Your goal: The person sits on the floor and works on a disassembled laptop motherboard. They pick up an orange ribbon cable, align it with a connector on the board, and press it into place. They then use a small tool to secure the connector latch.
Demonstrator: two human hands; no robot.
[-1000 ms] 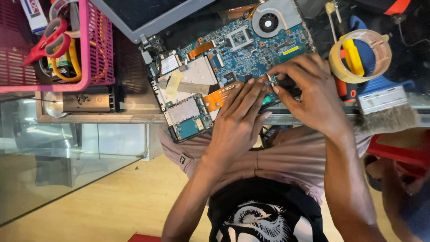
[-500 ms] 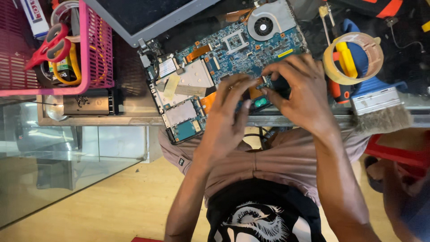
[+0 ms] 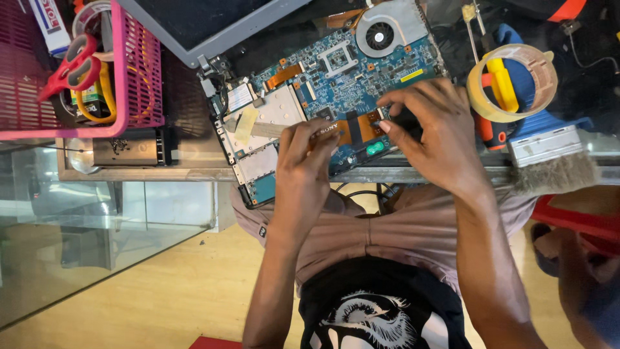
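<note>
Blue circuit board (image 3: 342, 71) with orange ribbon cable (image 3: 361, 127), pink basket (image 3: 139, 71) (red-handled scissors (image 3: 71, 64) inside), yellowish tape roll (image 3: 513, 81)

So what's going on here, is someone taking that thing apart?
A person is bent over an opened laptop, its blue circuit board bare on the table edge. The left hand rests on the board's near edge, and the right hand has its fingertips at an orange ribbon cable. A roll of tape, a brush and a pink basket with red scissors sit alongside.
</note>
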